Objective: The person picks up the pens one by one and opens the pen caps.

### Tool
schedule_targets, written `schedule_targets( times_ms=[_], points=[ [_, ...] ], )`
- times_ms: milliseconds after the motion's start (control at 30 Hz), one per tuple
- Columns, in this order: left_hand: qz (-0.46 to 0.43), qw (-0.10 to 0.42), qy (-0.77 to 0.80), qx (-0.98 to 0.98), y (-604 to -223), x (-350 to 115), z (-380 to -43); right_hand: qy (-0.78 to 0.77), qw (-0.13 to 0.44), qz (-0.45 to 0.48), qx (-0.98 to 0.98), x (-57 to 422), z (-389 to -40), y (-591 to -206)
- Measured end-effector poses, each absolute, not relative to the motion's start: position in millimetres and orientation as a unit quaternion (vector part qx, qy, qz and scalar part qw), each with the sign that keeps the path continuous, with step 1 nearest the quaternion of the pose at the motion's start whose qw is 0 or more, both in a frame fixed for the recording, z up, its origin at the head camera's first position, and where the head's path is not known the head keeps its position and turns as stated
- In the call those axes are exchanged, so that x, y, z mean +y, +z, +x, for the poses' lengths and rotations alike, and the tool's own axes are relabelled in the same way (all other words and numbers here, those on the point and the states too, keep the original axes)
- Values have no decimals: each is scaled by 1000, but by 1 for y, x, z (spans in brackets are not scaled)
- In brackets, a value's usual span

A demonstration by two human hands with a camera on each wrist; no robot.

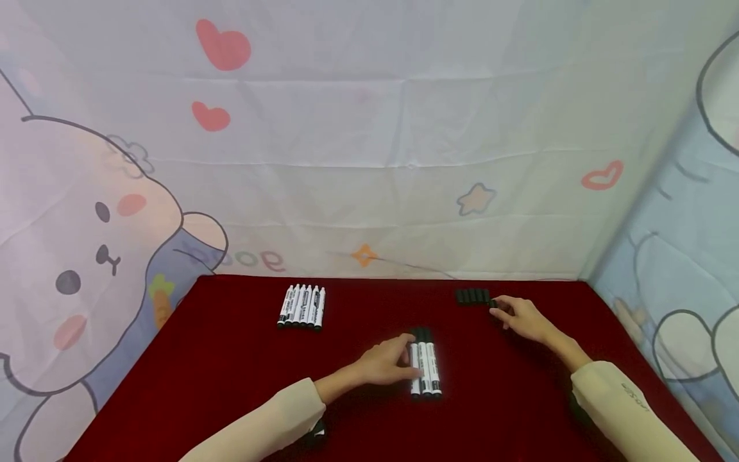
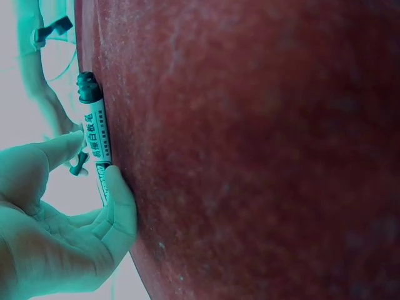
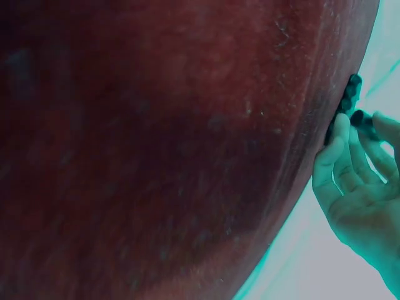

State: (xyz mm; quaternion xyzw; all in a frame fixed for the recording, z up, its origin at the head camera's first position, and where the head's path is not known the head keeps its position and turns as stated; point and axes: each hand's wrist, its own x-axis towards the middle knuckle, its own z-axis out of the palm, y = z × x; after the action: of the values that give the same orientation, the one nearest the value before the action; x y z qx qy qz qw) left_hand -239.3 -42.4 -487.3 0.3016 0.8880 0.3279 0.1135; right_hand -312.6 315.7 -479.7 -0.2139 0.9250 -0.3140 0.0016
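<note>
Three white whiteboard markers point(image 1: 430, 372) with black ends lie side by side on the red cloth, in the middle of the head view. My left hand point(image 1: 383, 362) holds the leftmost marker point(image 1: 415, 387), its thumb on the white barrel and its fingers by the far black end. In the left wrist view, the marker point(image 2: 95, 131) shows Chinese print and a ridged black end. Further right, my right hand point(image 1: 522, 319) pinches a small black cap point(image 3: 365, 122) between thumb and finger. That cap is at the right end of a row of several black caps point(image 1: 472, 296).
Several white markers point(image 1: 302, 307) lie in a row at the back left. Red cloth point(image 1: 231, 359) covers the table. Pale printed curtains point(image 1: 346, 122) hang behind it and at both sides. A dark object point(image 1: 317, 431) shows partly beneath the left sleeve.
</note>
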Motion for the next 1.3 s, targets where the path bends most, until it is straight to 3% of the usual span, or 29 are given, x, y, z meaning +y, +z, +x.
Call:
schedule_targets(
  times_ms=[200, 533, 1033, 1300],
  points=[
    [286, 114, 332, 891, -489, -40, -236, -354, -17, -149, 923, 316, -325, -487],
    [251, 117, 335, 901, -485, -37, -227, -364, 1, -71, 929, 312, -338, -491],
    [238, 111, 305, 916, -476, -57, -215, -345, -26, -64, 936, 310, -338, -493],
    [232, 145, 353, 895, -476, -74, -221, -350, -26, -62, 934, 309, -338, -488]
  ],
)
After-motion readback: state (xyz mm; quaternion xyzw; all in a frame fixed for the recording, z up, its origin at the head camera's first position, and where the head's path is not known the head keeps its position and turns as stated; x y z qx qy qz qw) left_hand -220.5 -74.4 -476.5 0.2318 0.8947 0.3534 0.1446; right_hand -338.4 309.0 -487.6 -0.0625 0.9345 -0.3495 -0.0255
